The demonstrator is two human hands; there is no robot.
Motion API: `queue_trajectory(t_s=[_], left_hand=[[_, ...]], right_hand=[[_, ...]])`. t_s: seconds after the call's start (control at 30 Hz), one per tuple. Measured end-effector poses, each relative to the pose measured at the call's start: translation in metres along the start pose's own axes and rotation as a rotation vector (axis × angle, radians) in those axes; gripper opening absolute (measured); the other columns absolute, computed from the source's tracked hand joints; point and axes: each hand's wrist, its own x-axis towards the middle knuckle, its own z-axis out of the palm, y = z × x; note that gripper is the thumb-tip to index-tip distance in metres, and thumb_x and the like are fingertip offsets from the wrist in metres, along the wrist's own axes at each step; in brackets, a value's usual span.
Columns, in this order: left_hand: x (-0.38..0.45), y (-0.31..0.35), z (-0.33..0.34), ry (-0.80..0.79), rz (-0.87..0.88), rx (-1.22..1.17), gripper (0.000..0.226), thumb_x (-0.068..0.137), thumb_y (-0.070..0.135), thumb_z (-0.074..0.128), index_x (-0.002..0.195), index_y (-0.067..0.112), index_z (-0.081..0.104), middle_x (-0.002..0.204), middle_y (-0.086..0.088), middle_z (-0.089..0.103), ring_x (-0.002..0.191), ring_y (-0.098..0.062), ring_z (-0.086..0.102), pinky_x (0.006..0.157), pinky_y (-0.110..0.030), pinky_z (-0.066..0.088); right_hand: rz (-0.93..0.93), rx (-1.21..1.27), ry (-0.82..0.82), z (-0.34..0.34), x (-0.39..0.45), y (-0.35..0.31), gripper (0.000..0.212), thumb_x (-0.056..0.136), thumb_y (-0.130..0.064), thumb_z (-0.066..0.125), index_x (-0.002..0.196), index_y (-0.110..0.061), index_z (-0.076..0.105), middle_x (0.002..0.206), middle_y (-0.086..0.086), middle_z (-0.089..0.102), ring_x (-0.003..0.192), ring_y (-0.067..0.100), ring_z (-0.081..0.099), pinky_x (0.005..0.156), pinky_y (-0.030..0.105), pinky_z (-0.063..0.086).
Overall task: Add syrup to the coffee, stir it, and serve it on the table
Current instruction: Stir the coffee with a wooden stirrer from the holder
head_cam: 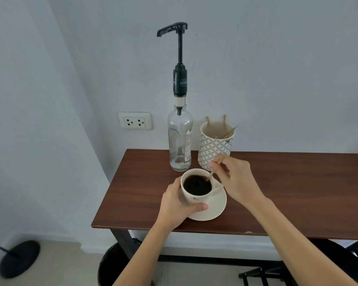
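Head cam: left hand (175, 205) wraps the coffee cup (196, 190) on its saucer (215, 209), right hand (234, 178) pinches a wooden stirrer (212, 172) dipped in.

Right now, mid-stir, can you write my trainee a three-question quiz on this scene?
1. True or false: the left hand steadies the cup.
2. What does the right hand hold? A spoon, B wooden stick, C straw.
3. Fill in: the cup stands on a ____.

Key: 1 true. 2 B, the stick dips into the coffee. 3 saucer.
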Motion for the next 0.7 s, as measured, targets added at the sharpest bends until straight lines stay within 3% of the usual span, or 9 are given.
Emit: queue_trajectory(t_s=[0.1, 0.23, 0.37, 0.43, 0.57, 0.7], left_hand=[[0.001, -0.001, 0.000, 0.000, 0.011, 0.005, 0.090, 0.052, 0.056, 0.094, 0.132, 0.044, 0.053, 0.127, 0.022, 0.065, 0.125, -0.006, 0.056, 0.104, -0.047, 0.050], [0.001, -0.002, 0.000, -0.002, 0.019, 0.004, 0.091, 0.053, 0.054, 0.094, 0.134, 0.041, 0.053, 0.128, 0.020, 0.066, 0.126, -0.007, 0.056, 0.105, -0.048, 0.050], [0.001, -0.003, 0.000, -0.005, 0.008, 0.011, 0.090, 0.052, 0.055, 0.093, 0.132, 0.043, 0.054, 0.125, 0.021, 0.066, 0.124, -0.006, 0.056, 0.104, -0.046, 0.050], [0.001, -0.003, 0.000, -0.007, -0.001, 0.009, 0.091, 0.050, 0.056, 0.093, 0.131, 0.044, 0.054, 0.125, 0.022, 0.065, 0.124, -0.005, 0.056, 0.105, -0.045, 0.050], [0.002, -0.002, 0.000, -0.008, -0.007, 0.002, 0.091, 0.050, 0.056, 0.094, 0.131, 0.043, 0.054, 0.126, 0.021, 0.065, 0.125, -0.006, 0.055, 0.105, -0.046, 0.050], [0.002, -0.003, 0.000, -0.010, 0.000, 0.002, 0.092, 0.051, 0.056, 0.094, 0.132, 0.042, 0.054, 0.126, 0.020, 0.066, 0.125, -0.006, 0.056, 0.105, -0.047, 0.050]], right_hand=[[0.062, -0.032, -0.036, -0.006, -0.008, 0.003, 0.021, 0.098, -0.019, 0.061, 0.079, -0.011, 0.065, 0.063, -0.001, 0.062, 0.054, 0.013, 0.051, 0.055, 0.024, 0.042], [0.221, 0.211, -0.058, 0.003, -0.016, -0.007, 0.019, 0.096, -0.020, 0.064, 0.079, -0.014, 0.070, 0.065, 0.001, 0.070, 0.063, 0.011, 0.065, 0.063, 0.017, 0.048], [0.163, 0.217, 0.013, 0.011, -0.009, -0.012, 0.014, 0.093, -0.016, 0.069, 0.080, -0.015, 0.073, 0.070, -0.006, 0.070, 0.066, 0.007, 0.064, 0.064, 0.013, 0.046], [0.115, 0.156, 0.046, 0.008, -0.006, -0.007, 0.011, 0.092, -0.014, 0.070, 0.083, -0.008, 0.075, 0.074, -0.003, 0.072, 0.068, 0.012, 0.065, 0.064, 0.016, 0.047], [0.086, 0.034, 0.024, -0.004, -0.009, 0.006, 0.017, 0.095, -0.018, 0.066, 0.085, -0.007, 0.072, 0.072, 0.004, 0.072, 0.067, 0.023, 0.067, 0.064, 0.037, 0.053], [0.186, 0.119, -0.033, -0.004, -0.015, 0.002, 0.019, 0.096, -0.023, 0.064, 0.081, -0.014, 0.073, 0.068, -0.001, 0.072, 0.066, 0.015, 0.068, 0.065, 0.030, 0.053]])
